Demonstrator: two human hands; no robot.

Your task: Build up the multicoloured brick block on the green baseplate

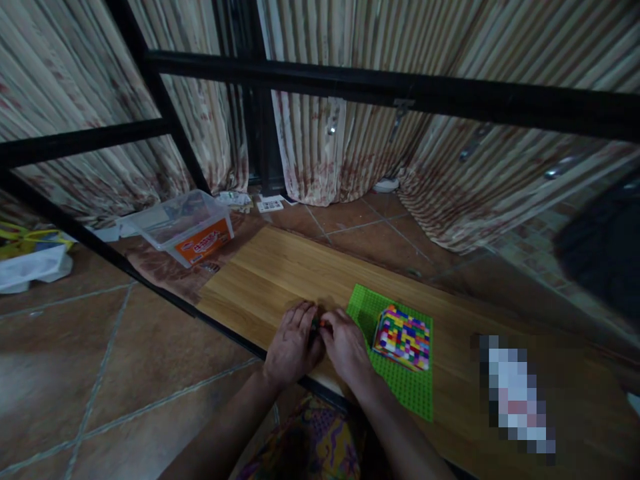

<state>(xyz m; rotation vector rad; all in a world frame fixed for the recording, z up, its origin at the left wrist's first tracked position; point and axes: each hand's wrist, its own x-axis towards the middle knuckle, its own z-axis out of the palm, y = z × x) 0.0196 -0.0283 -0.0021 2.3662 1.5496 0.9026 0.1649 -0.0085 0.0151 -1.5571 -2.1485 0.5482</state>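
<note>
My left hand (293,343) and my right hand (346,343) meet over the wooden tabletop (285,263), fingertips almost touching. Pinched in the right fingers is a small orange-red toy brick (323,324). Between the left thumb and fingers sits a tiny dark green piece (315,324), seemingly another toy brick; whether the two are joined I cannot tell. Just right of my right hand lies a green studded baseplate (407,393). On it stands a low rectangular block of multicoloured toy bricks (404,339).
A clear plastic box (205,233) with an orange label stands beyond the table's left end. Dark metal bars (350,83) cross in front of striped curtains (310,147). A blurred-out pale item (517,393) lies on the table at right. White containers (35,267) sit far left.
</note>
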